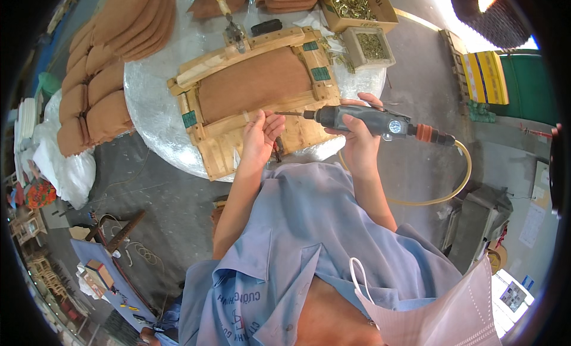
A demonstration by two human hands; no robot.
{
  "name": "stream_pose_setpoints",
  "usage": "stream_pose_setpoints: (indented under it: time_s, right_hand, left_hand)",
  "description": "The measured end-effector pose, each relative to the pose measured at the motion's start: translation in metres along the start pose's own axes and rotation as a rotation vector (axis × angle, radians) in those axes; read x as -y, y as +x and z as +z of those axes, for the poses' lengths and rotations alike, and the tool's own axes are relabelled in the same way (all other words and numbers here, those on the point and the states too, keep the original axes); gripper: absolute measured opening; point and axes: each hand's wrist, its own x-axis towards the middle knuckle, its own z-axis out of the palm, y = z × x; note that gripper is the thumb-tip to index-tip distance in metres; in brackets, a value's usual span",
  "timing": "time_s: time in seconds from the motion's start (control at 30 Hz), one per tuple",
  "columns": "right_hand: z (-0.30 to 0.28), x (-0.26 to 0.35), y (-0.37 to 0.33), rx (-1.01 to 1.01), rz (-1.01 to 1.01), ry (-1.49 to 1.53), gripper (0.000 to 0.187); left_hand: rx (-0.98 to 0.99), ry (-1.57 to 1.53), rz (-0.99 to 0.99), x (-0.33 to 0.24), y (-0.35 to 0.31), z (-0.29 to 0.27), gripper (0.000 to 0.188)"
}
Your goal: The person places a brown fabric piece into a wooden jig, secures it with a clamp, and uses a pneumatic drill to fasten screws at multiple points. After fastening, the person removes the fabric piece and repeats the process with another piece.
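Observation:
My right hand (360,135) is wrapped around a grey pneumatic screwdriver (375,121), which lies level with its long bit pointing left. A yellow air hose (468,167) runs from its back end. My left hand (263,137) has its fingers curled and pinched at the tip of the bit; whatever they hold is too small to make out. Just beyond both hands, a wooden frame (250,43) surrounds a brown fabric cushion panel (256,84). Green patches (320,74) mark the frame's corners. A toggle clamp (233,35) with a yellow tip stands at its far side.
The frame rests on a round table (151,108) wrapped in clear film. Brown cushions (110,96) are stacked at the left. A cardboard box (380,16) and a smaller bin (372,49) of metal fasteners sit at the far right. A black object (266,27) lies behind the frame.

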Motion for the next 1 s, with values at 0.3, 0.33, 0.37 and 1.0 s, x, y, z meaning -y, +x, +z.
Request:
stream_pose_setpoints:
  time_s: [0.3,0.33,0.37,1.0]
  right_hand:
    - [0.0,-0.007,-0.001,0.006,0.005,-0.046,0.062]
    - [-0.001,-0.008,-0.001,0.003,0.009,-0.05,0.062]
    - [-0.002,-0.009,-0.001,-0.001,0.013,-0.055,0.063]
    - [-0.008,-0.006,0.002,-0.046,0.014,-0.015,0.061]
  left_hand:
    - [0.095,-0.227,-0.065,0.0,0.006,-0.004,0.026]
    - [0.081,-0.216,-0.06,-0.001,0.003,0.001,0.027]
    - [0.067,-0.206,-0.054,-0.002,0.0,0.005,0.028]
    - [0.019,0.302,0.174,0.007,-0.003,-0.001,0.013]
